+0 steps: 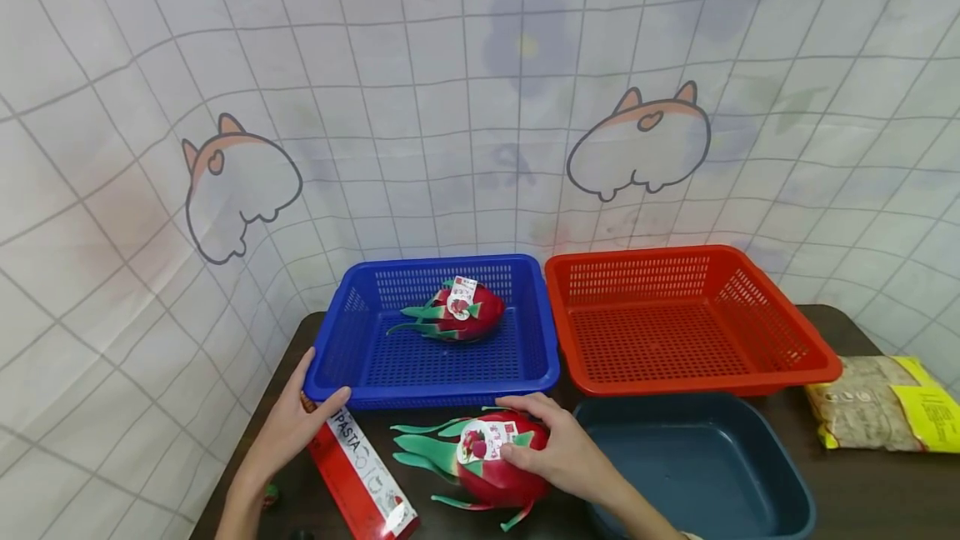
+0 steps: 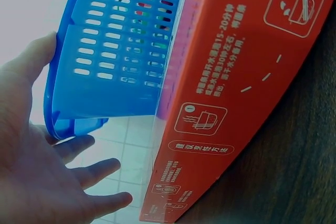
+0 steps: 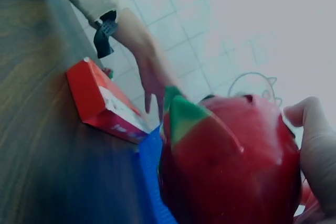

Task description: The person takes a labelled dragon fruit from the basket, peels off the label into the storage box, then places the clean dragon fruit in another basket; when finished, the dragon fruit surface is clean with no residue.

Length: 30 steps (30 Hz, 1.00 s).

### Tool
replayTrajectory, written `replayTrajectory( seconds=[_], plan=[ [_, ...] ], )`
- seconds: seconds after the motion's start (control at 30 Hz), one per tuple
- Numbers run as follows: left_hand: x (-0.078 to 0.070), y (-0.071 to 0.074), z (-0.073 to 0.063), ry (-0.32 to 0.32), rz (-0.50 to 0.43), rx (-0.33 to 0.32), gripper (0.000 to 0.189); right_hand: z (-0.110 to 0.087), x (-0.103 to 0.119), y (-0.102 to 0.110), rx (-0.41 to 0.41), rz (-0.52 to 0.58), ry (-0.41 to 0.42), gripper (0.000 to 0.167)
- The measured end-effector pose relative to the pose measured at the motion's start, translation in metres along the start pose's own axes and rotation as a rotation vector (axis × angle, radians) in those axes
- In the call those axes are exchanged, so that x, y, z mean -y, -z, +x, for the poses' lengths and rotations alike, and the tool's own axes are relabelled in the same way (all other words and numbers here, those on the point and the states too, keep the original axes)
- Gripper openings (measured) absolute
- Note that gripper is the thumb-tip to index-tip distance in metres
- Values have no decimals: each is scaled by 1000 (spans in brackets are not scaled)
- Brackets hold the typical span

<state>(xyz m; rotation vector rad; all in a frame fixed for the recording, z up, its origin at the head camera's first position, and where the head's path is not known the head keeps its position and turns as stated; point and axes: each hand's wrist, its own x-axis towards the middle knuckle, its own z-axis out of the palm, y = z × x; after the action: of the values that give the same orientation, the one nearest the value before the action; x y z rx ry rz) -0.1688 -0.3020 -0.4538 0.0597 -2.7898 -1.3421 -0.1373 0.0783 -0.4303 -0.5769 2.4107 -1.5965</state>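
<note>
My right hand point(image 1: 558, 448) grips a red dragon fruit point(image 1: 487, 477) with green leaf tips and a white label, in front of the blue basket point(image 1: 442, 397). The thumb lies near the label and the other fingers reach over the far side. In the right wrist view this dragon fruit point(image 3: 231, 161) fills much of the picture. A second dragon fruit point(image 1: 480, 319) lies inside the blue basket. My left hand point(image 1: 288, 423) touches that basket's front left corner; in the left wrist view the thumb meets the blue rim and the other fingers spread out straight.
A red pasta box point(image 1: 352, 473) lies below my left hand. To the right are a red basket point(image 1: 675, 386), a dark blue tub point(image 1: 697, 473) and a yellow-and-clear bag point(image 1: 885, 407). A patterned cloth point(image 1: 450, 107) hangs behind the dark table point(image 1: 862, 494).
</note>
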Motion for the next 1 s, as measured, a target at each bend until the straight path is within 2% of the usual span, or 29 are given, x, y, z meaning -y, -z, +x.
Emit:
replayTrajectory(
  seconds=[0.17,0.4,0.6,0.83,1.0],
  plan=[
    [2,-1,1,18,22,-4,93,0,-4,-11,-33,-73,-33,48],
    [2,-2,0,4,34,-7,93,-2,-11,-22,-61,-61,-103,47],
    [0,0,0,-1,48,-6,95,-2,-14,-26,-114,-92,-102,45],
    [0,2,0,-17,59,-10,94,-4,-13,-28,-75,-101,-92,42],
    [0,2,0,-39,56,-14,95,-3,-14,-27,-40,-121,-92,45]
  ],
)
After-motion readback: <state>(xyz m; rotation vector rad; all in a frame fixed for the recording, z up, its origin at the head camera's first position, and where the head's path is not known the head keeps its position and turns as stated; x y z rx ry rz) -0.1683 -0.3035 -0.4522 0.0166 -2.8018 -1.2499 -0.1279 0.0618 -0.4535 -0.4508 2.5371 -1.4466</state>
